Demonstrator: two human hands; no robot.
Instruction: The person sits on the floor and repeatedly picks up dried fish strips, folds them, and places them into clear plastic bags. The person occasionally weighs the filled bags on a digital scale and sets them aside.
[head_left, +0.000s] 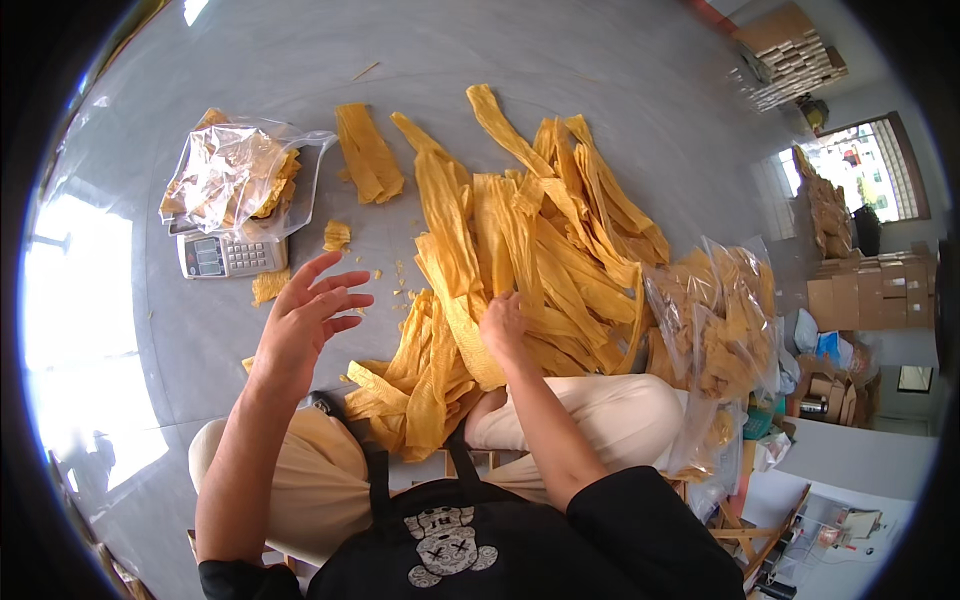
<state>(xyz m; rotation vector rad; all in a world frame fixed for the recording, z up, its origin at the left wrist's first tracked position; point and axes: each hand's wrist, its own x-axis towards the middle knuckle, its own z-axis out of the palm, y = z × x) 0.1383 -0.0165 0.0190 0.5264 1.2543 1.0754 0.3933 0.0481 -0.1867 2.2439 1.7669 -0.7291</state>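
Observation:
My left hand (306, 315) is raised above the floor with its fingers apart and nothing in it. Beneath and ahead of it are a small yellow piece (337, 235) and scattered crumbs. My right hand (502, 324) is down in a heap of long, crinkled yellow dried strips (562, 270). Its fingers are curled on a strip near the middle of the heap; the fingertips are partly hidden. More strips (412, 405) lie bunched between my legs. A short, folded strip (369, 154) rests apart, left of the heap.
A digital scale (232, 255) carries a clear plastic bag (232, 176) of yellow-brown pieces at the left. Clear bags (724, 322) of similar pieces stand beside my right knee (645, 405). Cardboard boxes (870, 292) are stacked farther right on the grey floor (300, 67).

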